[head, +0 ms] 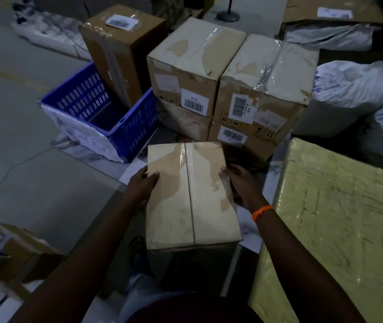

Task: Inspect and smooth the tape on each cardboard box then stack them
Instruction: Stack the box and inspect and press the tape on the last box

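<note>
Head view: dim room, smooth grey floor point(22, 108). Nearest, the left hand point(142, 183) and right hand point(239, 183) grip opposite sides of a scuffed tan cardboard box point(174, 206) with wrinkled clear tape point(184, 157) along its top seam. Just beyond stand stacked barcode-labelled cardboard boxes point(195, 54); a blue slotted plastic crate point(106, 113) sits to their left, and a yellow-green wrapped bundle point(337, 217) lies to the right.

Barcode label point(194, 102) on upper-left stacked box point(185, 66): "50-18", upside down. Other labels point(232, 135) illegible.
</note>
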Demonstrator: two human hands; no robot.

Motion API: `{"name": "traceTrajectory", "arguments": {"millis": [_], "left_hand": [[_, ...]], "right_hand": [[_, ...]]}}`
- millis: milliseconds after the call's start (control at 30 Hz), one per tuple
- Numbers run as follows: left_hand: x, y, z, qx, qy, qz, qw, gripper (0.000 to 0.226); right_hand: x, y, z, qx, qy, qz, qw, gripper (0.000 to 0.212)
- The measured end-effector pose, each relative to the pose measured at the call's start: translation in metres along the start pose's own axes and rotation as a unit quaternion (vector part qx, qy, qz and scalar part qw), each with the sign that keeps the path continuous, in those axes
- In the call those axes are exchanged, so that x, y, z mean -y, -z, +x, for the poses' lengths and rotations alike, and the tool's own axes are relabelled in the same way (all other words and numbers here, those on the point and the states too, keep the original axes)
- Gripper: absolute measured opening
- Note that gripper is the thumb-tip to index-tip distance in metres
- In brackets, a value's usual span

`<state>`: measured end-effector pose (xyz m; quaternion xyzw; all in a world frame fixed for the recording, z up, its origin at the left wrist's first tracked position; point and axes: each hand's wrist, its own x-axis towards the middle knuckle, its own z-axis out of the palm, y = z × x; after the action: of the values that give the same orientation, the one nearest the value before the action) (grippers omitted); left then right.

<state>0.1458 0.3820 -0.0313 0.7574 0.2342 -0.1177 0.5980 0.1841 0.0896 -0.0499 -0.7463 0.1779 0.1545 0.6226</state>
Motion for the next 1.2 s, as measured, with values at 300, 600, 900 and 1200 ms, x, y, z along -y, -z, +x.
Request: {"name": "traceTrajectory", "arguments": {"millis": [300,600,900,1200], "left_hand": [[-0.017,0.003,-0.011,0.002,0.019,-0.062,0.998,0.057],[-0.063,0.015,-0.053,-0.007,-0.086,-0.252,0.964,0.051],[-0.056,-0.001,-0.064,0.016,-0.061,-0.193,0.979,0.059],[-0.064,-0.012,-0.063,0.009,-0.060,-0.190,0.980,0.035]], "right_hand": [[0.012,-0.015,-0.022,0.010,0.041,0.071,0.997,0.025],[0.037,0.004,-0.062,-0.013,0.116,0.195,0.974,0.079],[0.028,0.013,-0.094,-0.017,0.101,0.210,0.972,0.097],[0.025,0.028,-0.096,-0.027,0.091,0.194,0.977,0.071]]}}
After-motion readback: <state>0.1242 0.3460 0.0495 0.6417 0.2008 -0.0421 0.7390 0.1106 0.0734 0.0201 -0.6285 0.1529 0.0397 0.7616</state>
